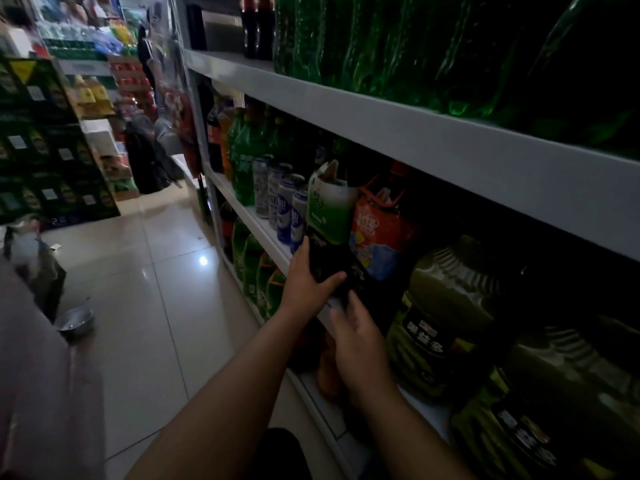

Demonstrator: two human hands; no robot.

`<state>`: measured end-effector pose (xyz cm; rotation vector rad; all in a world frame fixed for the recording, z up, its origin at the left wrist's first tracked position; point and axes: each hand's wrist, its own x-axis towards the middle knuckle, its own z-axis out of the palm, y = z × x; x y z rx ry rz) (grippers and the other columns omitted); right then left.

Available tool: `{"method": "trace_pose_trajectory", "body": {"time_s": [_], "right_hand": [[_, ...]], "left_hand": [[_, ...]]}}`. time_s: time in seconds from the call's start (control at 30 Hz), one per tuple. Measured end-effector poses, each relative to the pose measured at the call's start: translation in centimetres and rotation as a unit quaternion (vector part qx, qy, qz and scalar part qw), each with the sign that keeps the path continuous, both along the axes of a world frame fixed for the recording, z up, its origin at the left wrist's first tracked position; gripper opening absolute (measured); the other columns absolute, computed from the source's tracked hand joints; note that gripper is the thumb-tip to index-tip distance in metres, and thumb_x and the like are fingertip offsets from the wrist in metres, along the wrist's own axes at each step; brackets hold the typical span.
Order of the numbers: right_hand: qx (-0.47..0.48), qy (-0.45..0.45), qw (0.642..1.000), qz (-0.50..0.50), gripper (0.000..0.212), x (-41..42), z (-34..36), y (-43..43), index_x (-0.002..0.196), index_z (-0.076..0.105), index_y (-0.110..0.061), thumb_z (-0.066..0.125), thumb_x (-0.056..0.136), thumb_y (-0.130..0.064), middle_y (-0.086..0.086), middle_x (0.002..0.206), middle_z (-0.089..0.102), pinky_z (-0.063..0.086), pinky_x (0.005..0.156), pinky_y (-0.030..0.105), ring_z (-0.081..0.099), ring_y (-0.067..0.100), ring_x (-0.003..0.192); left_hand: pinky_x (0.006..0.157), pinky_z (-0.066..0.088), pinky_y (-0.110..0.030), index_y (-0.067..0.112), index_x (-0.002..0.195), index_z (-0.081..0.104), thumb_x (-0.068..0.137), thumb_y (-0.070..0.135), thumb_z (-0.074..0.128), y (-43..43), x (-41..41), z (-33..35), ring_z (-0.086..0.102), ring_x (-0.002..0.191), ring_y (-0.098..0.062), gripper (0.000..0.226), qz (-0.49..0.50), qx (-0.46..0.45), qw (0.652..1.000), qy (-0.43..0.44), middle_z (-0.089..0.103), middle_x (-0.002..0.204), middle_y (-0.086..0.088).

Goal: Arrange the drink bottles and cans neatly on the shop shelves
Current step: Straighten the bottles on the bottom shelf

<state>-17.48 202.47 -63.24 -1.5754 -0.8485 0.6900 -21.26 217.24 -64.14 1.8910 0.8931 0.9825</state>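
Note:
My left hand (pixel 306 284) grips the lower part of a large dark drink bottle with a green and white label (pixel 329 216), tilted at the front of the middle shelf (pixel 273 244). My right hand (pixel 356 341) reaches in just below it, fingers fairly straight, fingertips close to the bottle's base; whether they touch is unclear. Left of the bottle stand several blue and white cans (pixel 285 206) and green soda bottles (pixel 244 161). Behind it is a red-labelled bottle (pixel 381 230).
Big green bottles (pixel 363 39) fill the top shelf. Large dark jugs with green contents (pixel 446 327) stand at the right. Green bottles (pixel 256 271) line the lower shelf. The tiled aisle floor (pixel 156 289) holds a metal bowl (pixel 74 322); stacked crates (pixel 52 143) stand opposite.

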Motion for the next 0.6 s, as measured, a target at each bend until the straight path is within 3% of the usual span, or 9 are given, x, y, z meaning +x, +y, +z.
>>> {"method": "trace_pose_trajectory", "body": {"time_s": [0.2, 0.3, 0.33, 0.37, 0.4, 0.43, 0.5, 0.6], "right_hand": [[0.027, 0.057, 0.998, -0.024, 0.055, 0.6, -1.0, 0.8, 0.146, 0.031, -0.034, 0.051, 0.095, -0.036, -0.018, 0.146, 0.035, 0.032, 0.098, 0.022, 0.032, -0.005, 0.127], [0.047, 0.057, 0.996, -0.052, 0.051, 0.5, -1.4, 0.6, 0.142, 0.037, -0.039, 0.053, 0.094, -0.032, -0.04, 0.127, 0.043, 0.031, 0.085, 0.01, 0.041, -0.012, 0.123], [0.052, 0.063, 0.994, -0.068, 0.049, 0.5, -1.5, 0.6, 0.141, 0.038, -0.039, 0.053, 0.095, -0.029, -0.045, 0.117, 0.048, 0.048, 0.085, 0.011, 0.044, -0.015, 0.117], [0.056, 0.064, 0.993, -0.085, 0.048, 0.4, -1.6, 0.6, 0.139, 0.04, -0.04, 0.053, 0.095, -0.026, -0.045, 0.11, 0.051, 0.023, 0.089, 0.023, 0.045, -0.02, 0.11], [0.052, 0.052, 0.992, -0.103, 0.046, 0.2, -1.7, 0.7, 0.135, 0.043, -0.042, 0.055, 0.094, -0.025, -0.042, 0.11, 0.052, 0.03, 0.063, -0.004, 0.045, -0.025, 0.104], [0.041, 0.034, 0.991, -0.122, 0.042, -0.2, -1.8, 0.9, 0.128, 0.048, -0.047, 0.056, 0.093, -0.026, -0.04, 0.113, 0.052, 0.045, 0.064, 0.001, 0.046, -0.027, 0.102], [0.028, -0.004, 0.987, -0.16, 0.035, -1.3, -2.3, 1.8, 0.11, 0.056, -0.056, 0.06, 0.089, -0.028, -0.035, 0.114, 0.057, 0.043, 0.065, 0.0, 0.051, -0.021, 0.101], [0.008, -0.073, 0.988, -0.138, 0.028, -2.9, -3.6, 4.5, 0.095, 0.066, -0.048, 0.066, 0.085, -0.021, -0.021, 0.104, 0.066, 0.045, 0.071, 0.003, 0.06, -0.011, 0.094]], "left_hand": [[0.106, 0.036, -0.029, 0.026, 0.147, 0.022, 0.065, 0.052, 0.081, 0.8, -0.3, -0.4, 0.034, 0.134, -0.017, 0.105, 0.024, -0.036, 0.999, -0.025, 0.028, 0.145, 0.003], [0.106, 0.038, -0.031, 0.033, 0.143, 0.022, 0.056, 0.065, 0.079, 1.4, -0.5, -0.3, 0.035, 0.132, -0.015, 0.109, 0.027, -0.021, 0.999, -0.001, 0.029, 0.142, 0.006], [0.105, 0.037, -0.03, 0.037, 0.142, 0.02, 0.052, 0.071, 0.077, 1.6, -0.5, -0.3, 0.034, 0.132, -0.014, 0.111, 0.025, -0.017, 0.999, 0.017, 0.027, 0.143, 0.007], [0.104, 0.036, -0.028, 0.041, 0.14, 0.018, 0.049, 0.077, 0.074, 1.7, -0.6, -0.3, 0.031, 0.132, -0.013, 0.112, 0.023, -0.013, 0.999, 0.034, 0.025, 0.143, 0.01], [0.101, 0.034, -0.026, 0.044, 0.138, 0.016, 0.046, 0.081, 0.07, 2.0, -0.7, -0.2, 0.029, 0.131, -0.011, 0.113, 0.019, -0.006, 0.999, 0.045, 0.023, 0.142, 0.013], [0.099, 0.034, -0.025, 0.044, 0.137, 0.015, 0.047, 0.083, 0.068, 2.2, -0.8, -0.3, 0.028, 0.13, -0.009, 0.111, 0.011, -0.002, 0.999, 0.049, 0.022, 0.14, 0.016], [0.097, 0.038, -0.023, 0.042, 0.138, 0.019, 0.058, 0.08, 0.064, 3.2, -1.3, -0.8, 0.033, 0.126, -0.005, 0.099, -0.024, -0.01, 0.999, 0.028, 0.026, 0.134, 0.02], [0.082, 0.047, -0.014, 0.038, 0.128, 0.04, 0.083, 0.051, 0.061, 6.7, -3.1, -2.3, 0.051, 0.11, 0.003, 0.052, -0.055, -0.048, 0.997, -0.02, 0.047, 0.119, 0.022]]}}
